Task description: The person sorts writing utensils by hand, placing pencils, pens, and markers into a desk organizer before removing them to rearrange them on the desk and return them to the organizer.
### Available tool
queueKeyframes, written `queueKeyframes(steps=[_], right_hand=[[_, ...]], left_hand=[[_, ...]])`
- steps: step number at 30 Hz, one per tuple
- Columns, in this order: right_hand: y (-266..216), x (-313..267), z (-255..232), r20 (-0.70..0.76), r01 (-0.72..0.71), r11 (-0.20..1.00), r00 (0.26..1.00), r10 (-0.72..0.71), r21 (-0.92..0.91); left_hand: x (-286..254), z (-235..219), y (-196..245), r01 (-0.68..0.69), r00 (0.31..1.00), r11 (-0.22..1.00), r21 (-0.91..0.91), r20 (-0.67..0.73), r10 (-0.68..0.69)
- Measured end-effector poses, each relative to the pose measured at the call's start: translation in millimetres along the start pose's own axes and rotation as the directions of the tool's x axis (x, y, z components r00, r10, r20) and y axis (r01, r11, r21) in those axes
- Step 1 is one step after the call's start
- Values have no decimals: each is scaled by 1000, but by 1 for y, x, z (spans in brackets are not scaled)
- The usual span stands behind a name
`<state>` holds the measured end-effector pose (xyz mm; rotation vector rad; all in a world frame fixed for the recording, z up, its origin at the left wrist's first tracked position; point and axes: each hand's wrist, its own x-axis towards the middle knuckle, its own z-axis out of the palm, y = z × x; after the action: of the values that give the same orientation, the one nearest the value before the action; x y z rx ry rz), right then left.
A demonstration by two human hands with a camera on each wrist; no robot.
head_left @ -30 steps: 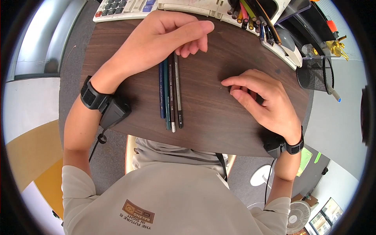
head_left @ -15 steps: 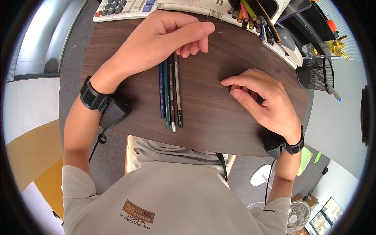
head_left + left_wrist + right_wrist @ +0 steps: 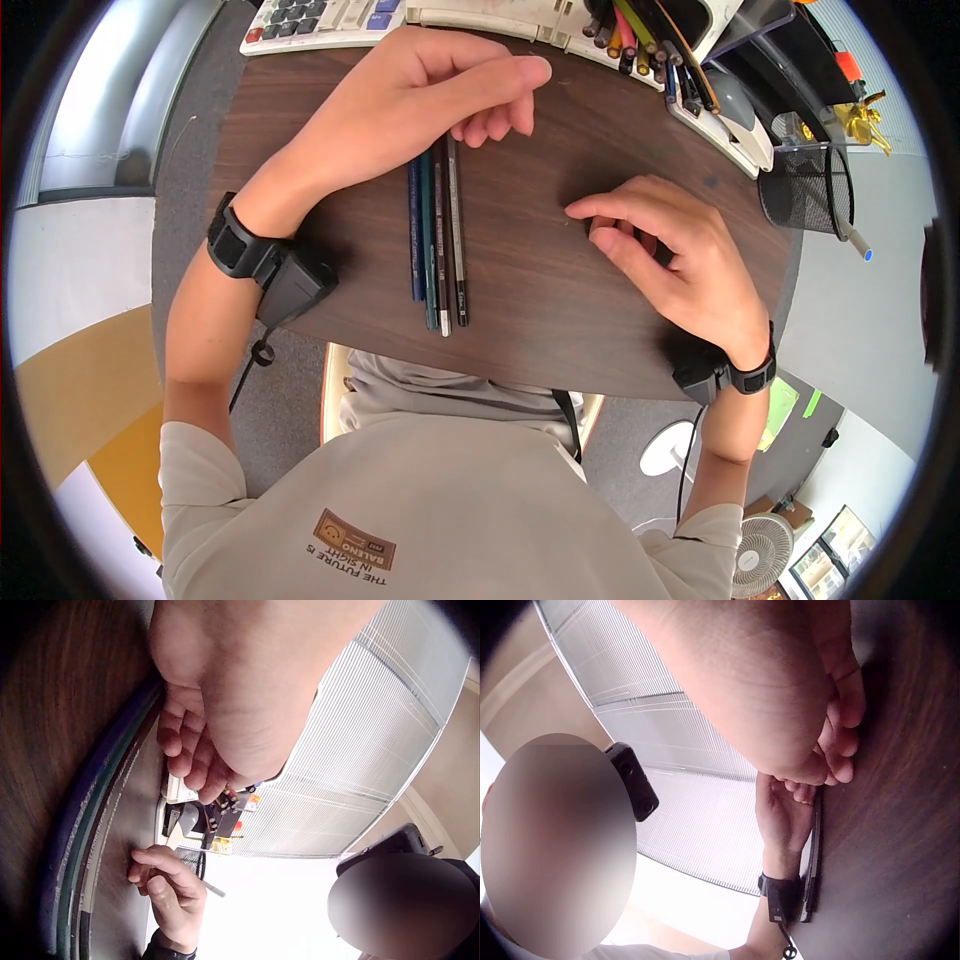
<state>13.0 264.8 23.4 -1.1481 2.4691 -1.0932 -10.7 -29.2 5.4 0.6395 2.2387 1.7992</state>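
Several pencils lie side by side on the dark wood desk: a blue pencil (image 3: 416,230), a teal pencil (image 3: 430,250), a dark brown pencil (image 3: 441,240) with a pale end, and a black pencil (image 3: 459,250) with a grey stretch. Over their far ends hovers the left hand (image 3: 420,100), hiding those ends in the head view. Its fingers curl loosely with nothing between them, as the left wrist view also shows. To the right, apart from the pencils, the right hand (image 3: 670,255) rests low at the desk, fingers loosely bent and holding nothing.
A keyboard (image 3: 320,22) stands at the desk's far left edge. At the back right, a bundle of pencils (image 3: 640,40) sits in a white holder. Beyond it is a black mesh cup (image 3: 805,195) with a pen. The desk's rounded near edge (image 3: 520,382) lies before the person's lap.
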Motion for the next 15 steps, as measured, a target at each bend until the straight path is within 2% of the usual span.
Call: queueKeyframes(steps=[15], right_hand=[[-2, 0, -1, 16, -24, 1000, 1000, 24, -5]], left_hand=[[0, 1, 0, -5, 1000, 1000, 11, 9, 5]])
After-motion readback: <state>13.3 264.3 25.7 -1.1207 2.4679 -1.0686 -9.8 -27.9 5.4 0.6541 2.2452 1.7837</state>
